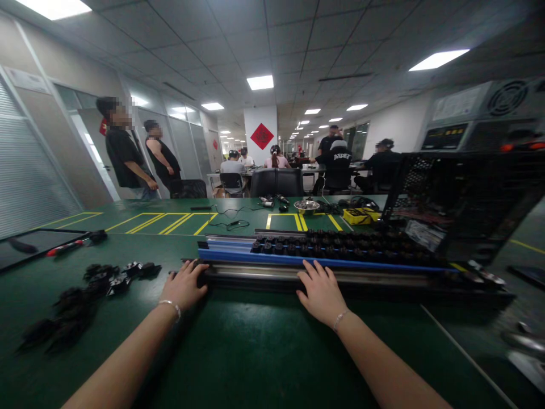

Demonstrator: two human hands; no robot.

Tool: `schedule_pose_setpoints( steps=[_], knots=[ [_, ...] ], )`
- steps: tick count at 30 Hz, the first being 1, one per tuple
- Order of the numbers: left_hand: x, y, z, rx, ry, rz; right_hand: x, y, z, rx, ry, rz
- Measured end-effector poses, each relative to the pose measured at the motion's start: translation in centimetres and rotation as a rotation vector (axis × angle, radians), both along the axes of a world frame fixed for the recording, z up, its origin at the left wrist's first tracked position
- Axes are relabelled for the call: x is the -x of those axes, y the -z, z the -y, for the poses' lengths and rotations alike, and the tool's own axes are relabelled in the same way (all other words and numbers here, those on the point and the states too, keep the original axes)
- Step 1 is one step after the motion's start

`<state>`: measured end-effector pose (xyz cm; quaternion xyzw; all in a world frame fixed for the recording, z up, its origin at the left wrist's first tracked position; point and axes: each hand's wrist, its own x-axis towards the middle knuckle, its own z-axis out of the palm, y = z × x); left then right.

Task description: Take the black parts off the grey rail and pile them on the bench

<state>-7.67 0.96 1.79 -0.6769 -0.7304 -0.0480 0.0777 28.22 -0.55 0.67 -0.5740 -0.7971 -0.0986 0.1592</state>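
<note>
A long rack of rails (340, 271) lies across the green table (238, 352) in front of me, with a blue strip along it and rows of small black parts (340, 243) on top. My left hand (184, 286) rests at the rack's left end, fingers curled onto its dark front rail. My right hand (320, 294) lies palm down near the rack's middle, fingers stretched onto the same silver and black rail. Both wrists wear thin bracelets. Neither hand lifts anything.
Loose black parts (85, 295) are scattered at the left. A red-and-black tool (70, 246) lies further left. A metal bowl (306, 205) and a yellow object (361, 215) sit at the back. A black perforated machine case (460, 199) stands at right. Several people stand or sit behind.
</note>
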Motion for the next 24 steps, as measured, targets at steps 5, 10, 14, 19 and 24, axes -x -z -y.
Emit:
schedule_pose_setpoints(
  steps=[5, 10, 14, 19, 24],
  knots=[
    [1.0, 0.3, -0.3, 0.000, -0.008, 0.015, 0.0, 0.0, 0.0, -0.012, 0.002, 0.002],
    [1.6, 0.4, -0.5, -0.004, -0.008, 0.015, -0.1, 0.1, -0.1, -0.022, -0.003, -0.002],
    [1.8, 0.3, -0.5, 0.003, -0.014, 0.016, -0.1, 0.2, -0.1, -0.019, -0.001, 0.000],
    [2.3, 0.3, -0.6, 0.001, -0.028, 0.028, 0.0, 0.2, -0.1, -0.010, 0.004, 0.000],
    [2.6, 0.4, -0.8, 0.001, -0.024, 0.040, 0.0, 0.2, -0.1, -0.017, -0.001, -0.003]
  ],
)
